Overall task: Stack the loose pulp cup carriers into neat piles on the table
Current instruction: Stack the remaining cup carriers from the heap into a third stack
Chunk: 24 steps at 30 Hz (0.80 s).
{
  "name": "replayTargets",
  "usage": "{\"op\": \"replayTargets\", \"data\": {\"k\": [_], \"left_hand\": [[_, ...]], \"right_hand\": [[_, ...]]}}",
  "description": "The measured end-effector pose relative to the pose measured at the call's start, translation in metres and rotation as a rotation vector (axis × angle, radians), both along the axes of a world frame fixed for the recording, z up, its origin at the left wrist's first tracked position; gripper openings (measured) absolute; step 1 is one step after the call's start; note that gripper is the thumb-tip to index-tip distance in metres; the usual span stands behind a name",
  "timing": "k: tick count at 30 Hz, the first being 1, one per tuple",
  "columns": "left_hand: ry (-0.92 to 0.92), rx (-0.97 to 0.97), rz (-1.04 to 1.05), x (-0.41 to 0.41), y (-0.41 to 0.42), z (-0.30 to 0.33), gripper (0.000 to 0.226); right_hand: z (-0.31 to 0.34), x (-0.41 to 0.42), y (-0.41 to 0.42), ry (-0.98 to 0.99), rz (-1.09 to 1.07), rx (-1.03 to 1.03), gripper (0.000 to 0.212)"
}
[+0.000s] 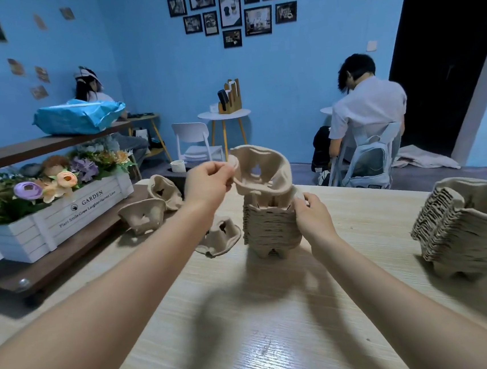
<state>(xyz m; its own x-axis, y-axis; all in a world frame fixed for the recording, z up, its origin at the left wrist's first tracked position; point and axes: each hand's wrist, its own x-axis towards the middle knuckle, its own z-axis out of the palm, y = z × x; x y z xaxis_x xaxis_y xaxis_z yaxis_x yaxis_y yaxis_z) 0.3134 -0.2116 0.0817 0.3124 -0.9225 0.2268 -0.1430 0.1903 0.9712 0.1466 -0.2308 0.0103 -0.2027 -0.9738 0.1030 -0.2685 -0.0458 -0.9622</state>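
My left hand point(208, 184) pinches the left rim of a beige pulp cup carrier point(265, 172) that tilts over the top of a tall pile of carriers point(270, 226) in the middle of the wooden table point(250, 332). My right hand point(312, 218) rests against the right side of that pile, fingers on its upper edge. A second, wider pile point(466, 222) stands at the right. Three loose carriers lie to the left: one flat point(219, 237) beside the pile, one upturned point(142, 216), one on its side point(164, 190).
A white wooden planter point(61, 219) with artificial flowers sits on a low brown trolley at the left. A paper cup point(178, 166) stands behind the loose carriers. Two people sit at the back of the blue room, near white chairs and a small round table.
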Motion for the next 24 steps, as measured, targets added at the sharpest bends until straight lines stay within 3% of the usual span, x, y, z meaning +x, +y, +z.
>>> {"op": "replayTargets", "data": {"k": [2, 7, 9, 14, 18, 24], "left_hand": [[-0.015, 0.018, -0.006, -0.009, -0.002, -0.008, 0.015], [-0.035, 0.037, 0.021, -0.015, -0.004, -0.022, 0.002], [-0.102, 0.019, 0.043, -0.014, -0.005, -0.026, 0.011], [-0.306, 0.001, 0.081, -0.018, -0.005, -0.034, 0.027], [-0.356, 0.010, 0.073, -0.016, -0.004, -0.038, 0.026], [-0.450, -0.020, 0.005, 0.000, -0.008, -0.050, 0.018]], "right_hand": [[0.000, -0.002, -0.001, -0.039, -0.005, 0.012, 0.033], [0.003, -0.006, -0.001, -0.126, -0.021, 0.012, 0.029], [0.006, -0.006, 0.001, -0.128, -0.031, -0.022, 0.029], [0.009, -0.004, 0.007, 0.005, -0.003, -0.114, 0.024], [0.004, -0.002, 0.005, 0.110, 0.007, -0.128, 0.024], [0.000, 0.002, 0.009, 0.094, 0.025, -0.146, 0.018]]}}
